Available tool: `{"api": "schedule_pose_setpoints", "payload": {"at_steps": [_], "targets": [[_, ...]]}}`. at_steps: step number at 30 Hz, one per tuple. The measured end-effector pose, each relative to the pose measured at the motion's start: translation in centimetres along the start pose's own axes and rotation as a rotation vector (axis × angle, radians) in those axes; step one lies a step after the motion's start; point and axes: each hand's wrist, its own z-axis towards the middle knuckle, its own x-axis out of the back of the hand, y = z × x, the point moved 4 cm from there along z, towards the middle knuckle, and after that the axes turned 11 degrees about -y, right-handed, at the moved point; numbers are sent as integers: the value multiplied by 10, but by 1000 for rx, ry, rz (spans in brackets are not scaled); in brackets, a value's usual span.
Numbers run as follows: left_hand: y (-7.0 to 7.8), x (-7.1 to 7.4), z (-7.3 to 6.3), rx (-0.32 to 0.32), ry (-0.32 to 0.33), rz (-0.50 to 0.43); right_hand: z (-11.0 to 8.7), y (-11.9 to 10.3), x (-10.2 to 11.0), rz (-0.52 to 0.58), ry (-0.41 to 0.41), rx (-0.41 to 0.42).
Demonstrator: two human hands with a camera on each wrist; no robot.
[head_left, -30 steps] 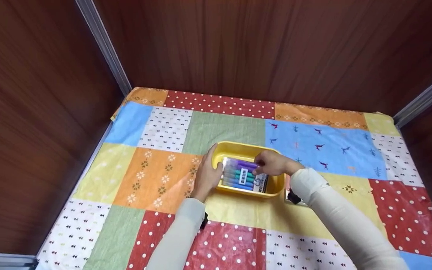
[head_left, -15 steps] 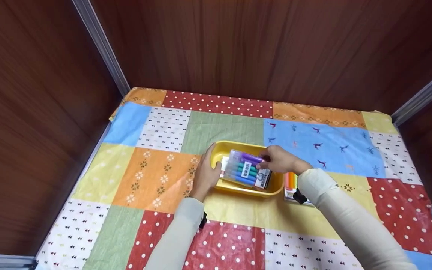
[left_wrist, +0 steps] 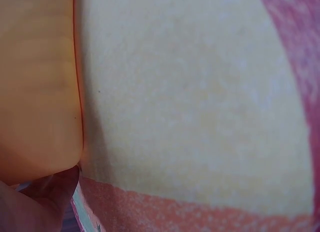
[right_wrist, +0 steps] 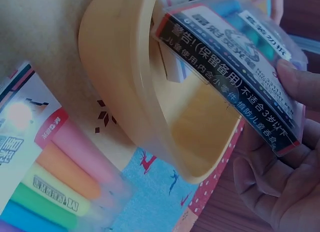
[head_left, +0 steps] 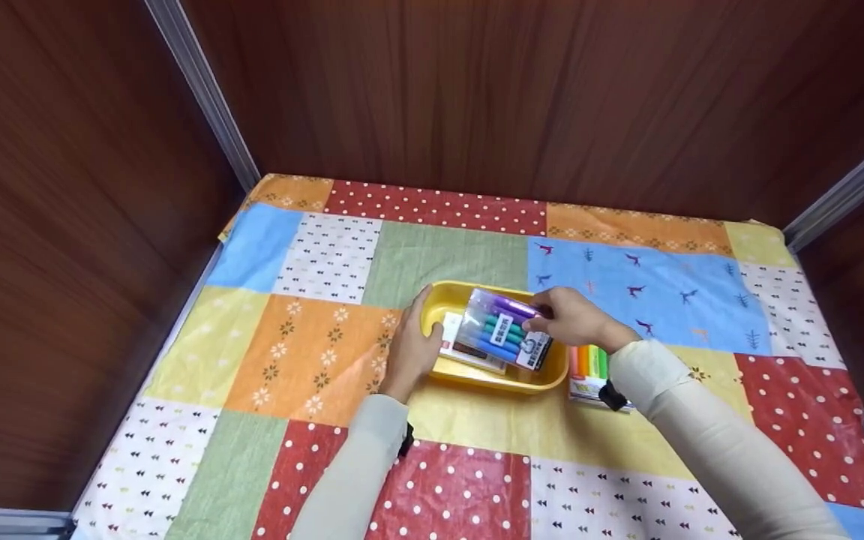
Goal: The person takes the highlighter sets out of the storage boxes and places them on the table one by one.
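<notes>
My right hand (head_left: 574, 319) pinches a clear pack of highlighters (head_left: 503, 330) with purple, green and blue pens. In the right wrist view, the thumb lies on the pack's face and its black printed end faces the camera. The pack is tilted over the open yellow plastic basket (head_left: 507, 387). Under it inside the basket lies a white box (head_left: 448, 343), partly covered by the pack. At the basket's left end, my left hand (head_left: 411, 346) grips the wall, thumb over the rim. The left wrist view shows the basket's outer side (left_wrist: 40, 91) and part of that hand.
Right of the basket, partly behind the right wrist, lies a second pack of highlighters (head_left: 589, 382) in pink, orange, yellow and green. A patchwork cloth (head_left: 312, 360) covers the table. Brown wood-grain panels (head_left: 477, 97) stand at the back and sides.
The right hand has raised the highlighter pack and shifted it to the right, uncovering more of the white box. More of the second pack shows. The left hand keeps its hold.
</notes>
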Motion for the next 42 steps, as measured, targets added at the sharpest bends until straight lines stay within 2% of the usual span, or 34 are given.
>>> {"api": "schedule_pose_setpoints", "payload": {"at_steps": [8,16,25,32,37,42], "targets": [[-2,0,1,-7,-4,-8,-7,-2,2,27,70,21],[-3,-1,0,7,-10,-11,-13,0,0,88,81,-22],[0,-1,0,-13,-12,-7,-31,7,3,156,159,-54],[0,-1,0,0,-10,-2,-42,13,6,191,208,-40],[0,-1,0,-1,-15,-14,-49,21,7,222,232,-85],[0,-1,0,0,-16,-5,-59,28,10,228,287,-87]]}}
